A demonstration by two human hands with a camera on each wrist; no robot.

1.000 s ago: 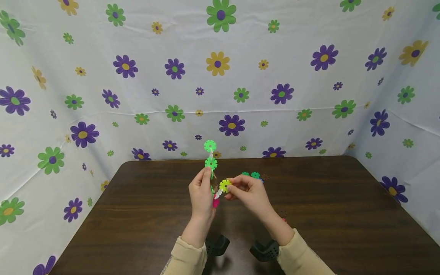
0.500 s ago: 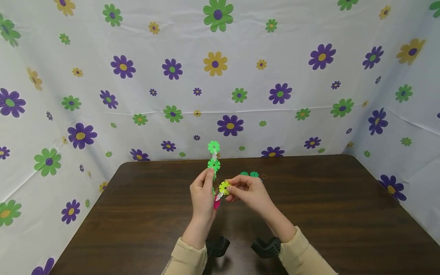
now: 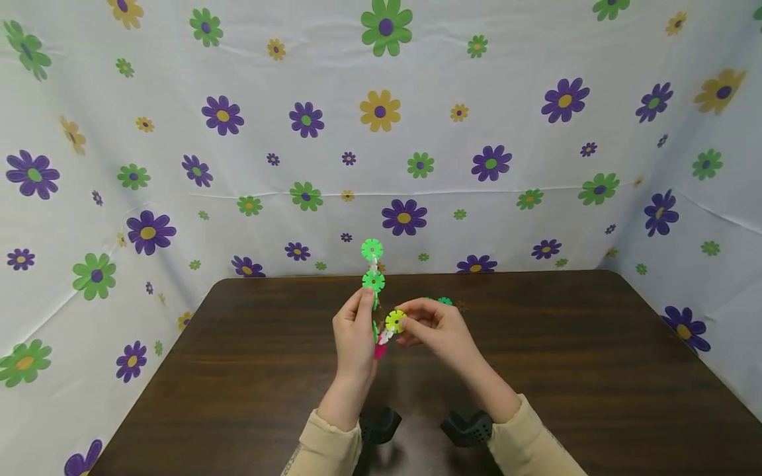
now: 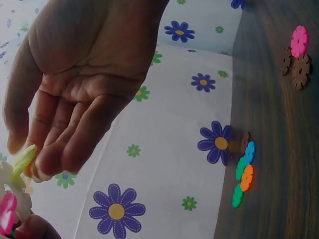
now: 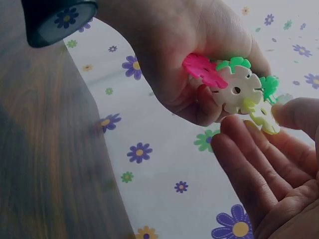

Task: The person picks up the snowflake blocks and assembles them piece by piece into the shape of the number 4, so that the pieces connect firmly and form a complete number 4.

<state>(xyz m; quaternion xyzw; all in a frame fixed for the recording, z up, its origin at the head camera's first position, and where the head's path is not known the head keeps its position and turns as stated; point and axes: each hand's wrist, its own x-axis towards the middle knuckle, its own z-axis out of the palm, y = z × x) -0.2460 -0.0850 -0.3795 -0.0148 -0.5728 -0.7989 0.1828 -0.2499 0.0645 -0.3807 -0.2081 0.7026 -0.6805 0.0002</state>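
In the head view my left hand (image 3: 355, 334) holds a chain of notched plastic discs upright above the table. Two green discs (image 3: 373, 281) rise above its thumb, joined by a white one. Lower down, a pink disc (image 5: 204, 70) and a white disc (image 5: 237, 90) show beside the left hand's fingers in the right wrist view. A yellow disc (image 3: 395, 322) is slotted onto the white one, and my right hand (image 3: 440, 330) pinches its edge between thumb and fingers. The left palm and fingers hide part of the chain.
Loose discs lie on the dark wooden table (image 3: 268, 370): orange (image 4: 247, 178), blue and green ones in a group, and pink (image 4: 299, 41) with brown ones apart. Black wrist devices (image 3: 380, 425) sit under both forearms. A flower-print cloth (image 3: 333, 165) hangs behind the table.
Both hands and the chain shift slightly to the right in the head view, with the view itself moving a little. The grip on the chain and on the yellow disc looks unchanged.
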